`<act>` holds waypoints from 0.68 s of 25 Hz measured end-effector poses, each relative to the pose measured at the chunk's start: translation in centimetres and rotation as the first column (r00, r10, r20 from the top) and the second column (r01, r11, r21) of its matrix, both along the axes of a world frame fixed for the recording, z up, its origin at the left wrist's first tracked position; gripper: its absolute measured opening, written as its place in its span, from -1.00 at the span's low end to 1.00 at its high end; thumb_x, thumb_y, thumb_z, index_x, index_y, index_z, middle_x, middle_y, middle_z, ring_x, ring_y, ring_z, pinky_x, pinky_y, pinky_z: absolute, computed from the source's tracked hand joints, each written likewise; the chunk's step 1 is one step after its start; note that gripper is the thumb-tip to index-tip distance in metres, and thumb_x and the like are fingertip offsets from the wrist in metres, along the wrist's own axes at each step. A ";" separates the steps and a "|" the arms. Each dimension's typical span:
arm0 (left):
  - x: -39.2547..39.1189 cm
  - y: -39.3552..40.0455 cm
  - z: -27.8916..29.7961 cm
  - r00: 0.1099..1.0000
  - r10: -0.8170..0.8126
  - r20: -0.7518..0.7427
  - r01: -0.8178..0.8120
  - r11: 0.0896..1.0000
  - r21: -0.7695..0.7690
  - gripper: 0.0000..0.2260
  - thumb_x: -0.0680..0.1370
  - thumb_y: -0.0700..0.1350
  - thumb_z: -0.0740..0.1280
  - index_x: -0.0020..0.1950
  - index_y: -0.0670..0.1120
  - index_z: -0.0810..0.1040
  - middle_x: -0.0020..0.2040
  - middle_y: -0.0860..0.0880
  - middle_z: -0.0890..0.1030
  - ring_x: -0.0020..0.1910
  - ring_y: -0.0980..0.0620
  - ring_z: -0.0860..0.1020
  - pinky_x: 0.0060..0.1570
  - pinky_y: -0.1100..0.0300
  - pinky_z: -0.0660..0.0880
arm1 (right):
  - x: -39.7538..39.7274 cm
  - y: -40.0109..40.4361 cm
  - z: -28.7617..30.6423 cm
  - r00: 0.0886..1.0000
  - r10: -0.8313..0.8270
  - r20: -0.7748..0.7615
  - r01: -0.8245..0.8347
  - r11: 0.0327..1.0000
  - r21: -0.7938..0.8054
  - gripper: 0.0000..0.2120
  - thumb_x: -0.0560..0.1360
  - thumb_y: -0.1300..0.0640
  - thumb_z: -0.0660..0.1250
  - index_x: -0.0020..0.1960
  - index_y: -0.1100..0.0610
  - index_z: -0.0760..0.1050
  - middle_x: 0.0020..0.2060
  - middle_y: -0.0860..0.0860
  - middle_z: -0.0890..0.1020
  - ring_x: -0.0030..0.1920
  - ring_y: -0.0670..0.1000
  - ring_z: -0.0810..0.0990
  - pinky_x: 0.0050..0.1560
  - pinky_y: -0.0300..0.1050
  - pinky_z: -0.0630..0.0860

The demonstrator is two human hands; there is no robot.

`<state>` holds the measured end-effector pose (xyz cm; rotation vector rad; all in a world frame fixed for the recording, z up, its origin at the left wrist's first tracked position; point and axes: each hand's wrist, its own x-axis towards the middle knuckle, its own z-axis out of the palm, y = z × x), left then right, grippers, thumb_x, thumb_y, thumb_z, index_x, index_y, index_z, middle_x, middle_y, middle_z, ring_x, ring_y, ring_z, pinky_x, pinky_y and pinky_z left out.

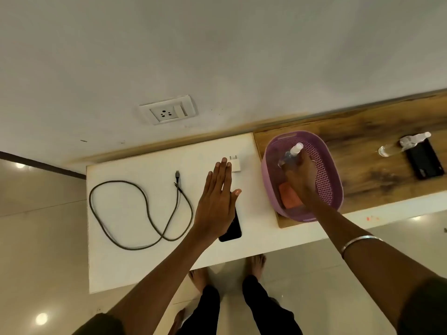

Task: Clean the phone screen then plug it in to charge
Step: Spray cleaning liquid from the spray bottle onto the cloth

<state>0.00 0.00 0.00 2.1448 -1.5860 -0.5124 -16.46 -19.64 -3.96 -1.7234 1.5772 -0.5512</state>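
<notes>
Fingers (pixel 305 165) grip clear spray bottle (pixel 291 154); black phone (pixel 232 228) flat.

No readable text, brand, no. or sign anywhere; the black slab phone (pixel 232 228), white plastic charger adapter (pixel 235 164) and clear spray bottle w/ white cap (pixel 291 153) show no legible labels

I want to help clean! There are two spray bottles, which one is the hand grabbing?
The spray bottle inside the purple basket; the right hand grips it. The other bottle lies untouched on the wooden board.
</notes>
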 end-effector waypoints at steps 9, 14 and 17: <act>-2.7 -4.2 -0.6 0.996 -0.084 -0.023 0.082 0.995 -0.060 -0.48 0.73 0.02 -0.02 0.64 -0.19 0.02 0.66 -0.11 0.00 0.65 0.01 -0.10 0.61 0.12 -0.09 | -0.9 -0.3 0.5 0.995 0.097 0.032 -0.096 0.995 -0.031 -0.72 0.47 0.15 0.43 0.17 0.08 0.51 -0.04 -0.04 0.62 -0.04 -0.08 0.57 -0.16 -0.39 0.43; -3.4 -7.3 1.4 0.991 -0.124 -0.051 0.111 0.974 -0.199 -0.51 0.73 -0.04 0.00 0.61 -0.26 0.11 0.63 -0.18 0.12 0.64 -0.08 0.05 0.60 0.19 -0.10 | -1.5 0.8 4.4 0.973 0.183 0.139 -0.168 0.979 -0.114 -0.69 0.50 0.06 0.41 0.22 0.02 0.46 -0.01 -0.13 0.62 -0.05 -0.20 0.60 -0.17 -0.45 0.48; -2.8 -8.2 3.2 0.997 -0.073 -0.041 0.053 0.932 -0.359 -0.56 0.71 -0.12 0.09 0.54 -0.31 0.27 0.55 -0.23 0.33 0.57 -0.14 0.27 0.58 0.07 0.16 | -0.7 1.7 6.4 0.961 0.238 0.143 -0.209 0.959 -0.192 -0.63 0.49 0.03 0.41 0.26 0.04 0.45 0.06 -0.10 0.61 0.02 -0.13 0.58 -0.05 -0.35 0.47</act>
